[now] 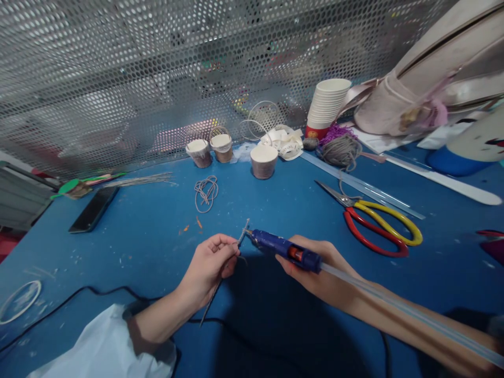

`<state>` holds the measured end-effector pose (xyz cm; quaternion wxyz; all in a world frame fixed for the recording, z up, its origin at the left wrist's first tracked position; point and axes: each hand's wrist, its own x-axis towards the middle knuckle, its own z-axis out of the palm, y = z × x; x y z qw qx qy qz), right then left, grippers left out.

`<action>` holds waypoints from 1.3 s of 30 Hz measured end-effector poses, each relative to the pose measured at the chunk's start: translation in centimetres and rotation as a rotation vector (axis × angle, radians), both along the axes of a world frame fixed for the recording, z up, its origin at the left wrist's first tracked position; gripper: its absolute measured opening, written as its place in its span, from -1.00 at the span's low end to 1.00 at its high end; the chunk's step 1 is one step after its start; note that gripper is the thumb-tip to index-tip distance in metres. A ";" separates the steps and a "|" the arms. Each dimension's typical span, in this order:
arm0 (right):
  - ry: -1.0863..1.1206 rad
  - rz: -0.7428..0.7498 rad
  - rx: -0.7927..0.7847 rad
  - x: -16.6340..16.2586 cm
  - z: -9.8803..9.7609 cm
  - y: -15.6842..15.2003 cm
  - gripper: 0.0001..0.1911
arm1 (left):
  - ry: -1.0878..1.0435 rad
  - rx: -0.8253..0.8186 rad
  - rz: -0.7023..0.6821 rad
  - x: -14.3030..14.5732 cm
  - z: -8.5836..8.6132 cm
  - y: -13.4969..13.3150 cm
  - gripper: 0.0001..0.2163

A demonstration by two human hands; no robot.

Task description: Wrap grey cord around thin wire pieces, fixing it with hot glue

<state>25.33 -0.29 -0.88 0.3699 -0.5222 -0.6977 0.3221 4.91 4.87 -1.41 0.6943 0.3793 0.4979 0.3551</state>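
My left hand (210,265) pinches a thin grey wire stem (220,286) that runs from my fingers down towards my wrist, its top end near the glue gun's tip. My right hand (321,273) grips a blue hot glue gun (285,248) with an orange trigger. Its nozzle points left at the top of the wire. A long clear glue stick (394,304) sticks out of the gun's back along my forearm. Both hands hover just above the blue table (137,231).
Red-and-yellow scissors (378,223) lie to the right. Three small wrapped paper cups (236,152), a cord loop (206,192), a stack of paper cups (328,105), a yarn bundle (342,149) and a bag (433,79) sit at the back. A phone (94,209) lies left. A black cable (98,291) crosses the near edge.
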 end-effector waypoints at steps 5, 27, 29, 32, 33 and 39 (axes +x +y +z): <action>-0.118 0.020 -0.095 -0.2 0.3 -0.4 -0.93 | 0.010 -0.012 -0.019 -0.1 -0.1 0.0 -0.86; -0.055 0.037 -0.074 -0.2 0.2 -0.2 -0.89 | 0.024 -0.033 -0.019 0.1 0.3 0.1 -0.83; -0.049 0.036 -0.064 -0.2 0.1 -0.3 -0.89 | 0.024 -0.034 -0.021 0.2 0.3 0.1 -0.84; -0.017 0.028 -0.055 -0.2 -0.1 -0.4 -0.87 | 0.024 -0.040 -0.018 0.2 0.4 0.1 -0.84; -0.021 0.031 -0.059 -0.2 -0.1 -0.4 -0.87 | 0.025 -0.042 -0.019 0.3 0.4 0.1 -0.84; -0.054 0.022 -0.019 -0.1 -0.1 -0.1 -0.84 | 0.015 -0.035 -0.029 0.2 0.3 0.1 -0.82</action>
